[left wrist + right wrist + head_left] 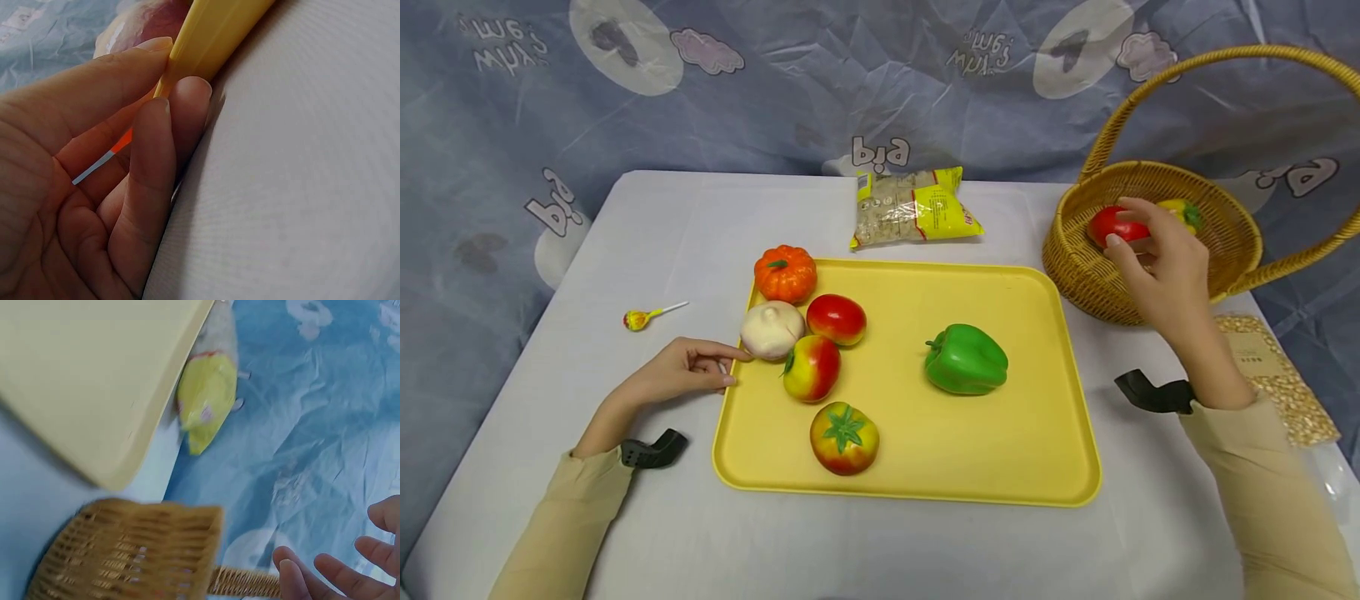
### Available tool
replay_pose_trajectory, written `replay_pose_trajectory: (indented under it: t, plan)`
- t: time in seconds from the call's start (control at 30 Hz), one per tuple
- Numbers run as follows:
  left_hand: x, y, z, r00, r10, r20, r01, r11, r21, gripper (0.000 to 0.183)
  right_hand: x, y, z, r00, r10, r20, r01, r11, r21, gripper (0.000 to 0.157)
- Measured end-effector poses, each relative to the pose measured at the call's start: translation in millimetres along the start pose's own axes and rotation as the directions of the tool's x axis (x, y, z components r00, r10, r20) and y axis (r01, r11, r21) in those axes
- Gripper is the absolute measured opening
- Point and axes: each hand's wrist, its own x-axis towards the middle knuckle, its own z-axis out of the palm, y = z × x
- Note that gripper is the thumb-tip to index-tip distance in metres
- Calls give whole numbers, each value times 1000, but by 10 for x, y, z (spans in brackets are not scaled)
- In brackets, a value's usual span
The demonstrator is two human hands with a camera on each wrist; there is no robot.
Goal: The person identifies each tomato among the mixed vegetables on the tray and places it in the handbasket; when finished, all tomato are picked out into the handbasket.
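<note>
Pinching the tray by its rim, likely stiff, is the left hand; right of the tray hangs the right hand, spread apart.

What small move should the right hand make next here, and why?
Perhaps ease the right hand over to the green pepper: that hand looks empty above the basket, and the pepper is the nearest piece on the tray.

The white bench is carrying a yellow tray; around it, a bag is lying at twelve o'clock, a wicker basket at two, a grain packet at three and a lollipop near nine.
</note>
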Motion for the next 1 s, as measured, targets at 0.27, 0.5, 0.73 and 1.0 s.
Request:
replay_pose_trajectory:
  t: [0.27, 0.5, 0.73, 1.0]
  plan:
    - [3, 3, -11, 1000, 9, 0, -9, 1000, 5, 35, -99, -244, 70, 994, -111, -22, 113, 991, 71, 41]
    - [-4, 3, -2, 1000, 8, -6, -8, 1000, 8, 36, -232, -487, 170, 973, -228, -28, 229, 965, 130, 46]
    - [0, -8, 1, 1000, 9, -4, -9, 1000, 7, 36, -360, -652, 268, 947, -320, 11, 312, 931, 188, 46]
    - [-2, 4, 0, 1000, -1, -9, 1, 1000, 19, 36, -479, -791, 429, 913, -404, 54, 377, 887, 267, 42]
